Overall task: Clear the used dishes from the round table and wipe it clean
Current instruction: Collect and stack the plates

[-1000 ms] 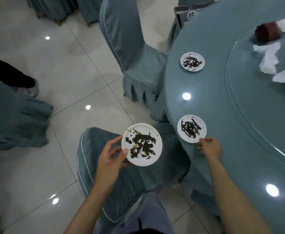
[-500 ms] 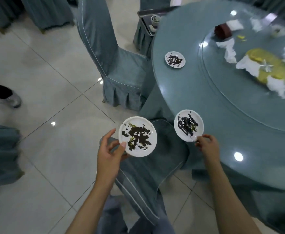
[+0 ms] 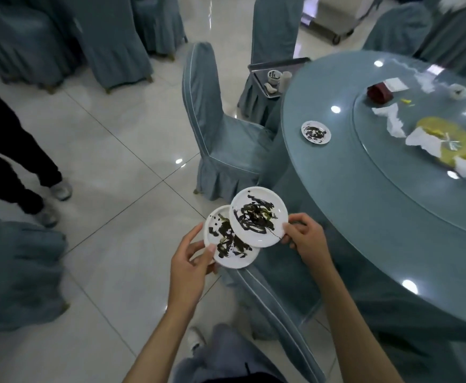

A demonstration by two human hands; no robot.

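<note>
My left hand (image 3: 191,259) grips a small white plate (image 3: 227,251) smeared with dark sauce. My right hand (image 3: 303,240) holds a second dirty plate (image 3: 258,217) by its rim, and this one overlaps the top right of the first. Both plates hang over the floor, off the edge of the round blue-grey table (image 3: 350,189). A third dirty plate (image 3: 316,132) rests on the table near its far left edge. On the glass turntable (image 3: 392,150) lie crumpled white napkins (image 3: 392,120), a yellow mess (image 3: 453,142) and a dark red object (image 3: 379,92).
Covered chairs stand close: one (image 3: 220,134) just beyond the plates, another (image 3: 276,294) under my arms. A metal tray (image 3: 259,78) with cups sits on a chair at the table's far side. Another person's legs (image 3: 18,167) are at the left. A cart (image 3: 334,15) stands at the back.
My right hand has lifted its plate off the table's edge and brought it left over the plate in my left hand. The view has pulled back from the table.
</note>
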